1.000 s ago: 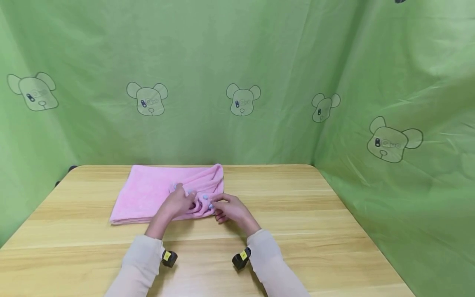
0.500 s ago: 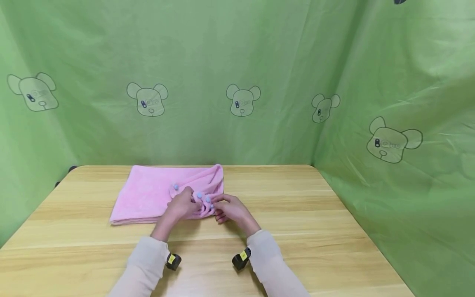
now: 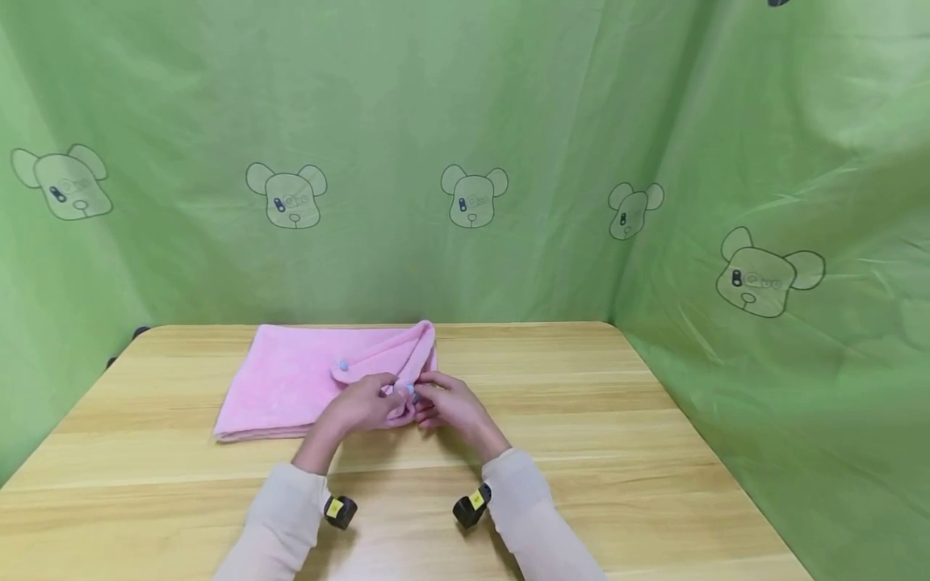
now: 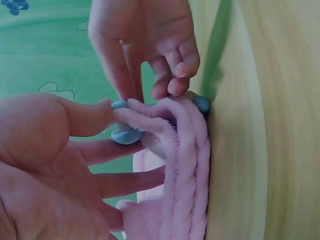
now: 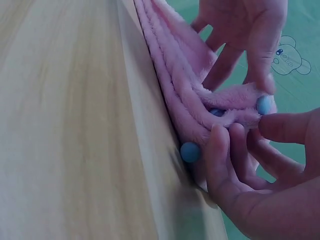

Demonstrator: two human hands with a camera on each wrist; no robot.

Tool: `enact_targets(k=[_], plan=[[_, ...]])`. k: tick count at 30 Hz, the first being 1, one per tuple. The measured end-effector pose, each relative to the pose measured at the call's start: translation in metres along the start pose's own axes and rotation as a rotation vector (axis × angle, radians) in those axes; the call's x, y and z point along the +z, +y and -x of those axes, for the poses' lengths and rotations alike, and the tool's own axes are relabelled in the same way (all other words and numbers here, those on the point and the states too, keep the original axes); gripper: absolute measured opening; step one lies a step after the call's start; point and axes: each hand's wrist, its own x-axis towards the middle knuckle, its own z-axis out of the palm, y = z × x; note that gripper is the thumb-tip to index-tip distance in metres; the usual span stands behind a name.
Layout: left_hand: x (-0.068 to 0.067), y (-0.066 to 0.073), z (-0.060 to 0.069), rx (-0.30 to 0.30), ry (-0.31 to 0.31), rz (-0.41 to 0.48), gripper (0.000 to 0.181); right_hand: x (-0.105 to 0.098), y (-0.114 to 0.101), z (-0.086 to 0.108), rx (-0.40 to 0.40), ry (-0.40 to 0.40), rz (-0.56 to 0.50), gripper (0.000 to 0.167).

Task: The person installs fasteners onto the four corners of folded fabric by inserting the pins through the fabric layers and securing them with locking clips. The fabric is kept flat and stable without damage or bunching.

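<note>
A folded pink plush cloth (image 3: pixel 286 375) lies at the far left-centre of the table, its right end drawn into loose folds. Round blue buttons are fixed along its edge; one button (image 3: pixel 344 365) shows on top, left of the hands. My left hand (image 3: pixel 359 406) pinches the cloth's edge beside a blue button (image 4: pixel 126 136). From the other side, my right hand (image 3: pixel 459 410) pinches the same edge close to the left fingertips, seen best in the right wrist view. Another button (image 5: pixel 190 152) hangs at the lower fold near the tabletop. Fingers partly cover the bunched fabric between the hands.
The wooden table (image 3: pixel 581 452) extends to the right and in front of the cloth. Green curtain (image 3: pixel 392 97) with bear-head outlines stands behind the table and at both sides. Each wrist carries a small black camera, such as the left camera (image 3: pixel 340 512).
My left hand has moved right along the cloth's edge toward the right hand, uncovering the left button. The right end's folds look flatter on top. My right hand has stayed nearly in place.
</note>
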Motion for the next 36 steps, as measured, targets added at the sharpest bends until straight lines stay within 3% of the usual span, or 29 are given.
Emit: enact_targets(k=[10,17,24,31,36], plan=[[0.0006,0.0006,-0.0017,-0.003,0.018,0.009,0.021,0.0012,0.0040,0.0006,-0.083,0.156,0.061,0.026],[0.0002,0.0007,-0.0011,-0.040,-0.001,0.080,0.023,0.0030,0.0060,0.0000,-0.076,0.137,0.104,0.025],[-0.0027,-0.0021,0.0003,-0.042,-0.003,0.117,0.024,0.0057,0.0032,0.0006,-0.103,0.237,0.090,0.027],[-0.0040,-0.0010,0.0014,-0.032,0.030,0.061,0.021,0.0033,0.0019,0.0015,-0.104,0.223,0.092,0.025],[-0.0031,-0.0010,0.0010,-0.062,0.037,0.022,0.025,0.0015,0.0030,0.0027,-0.078,0.204,0.102,0.026]])
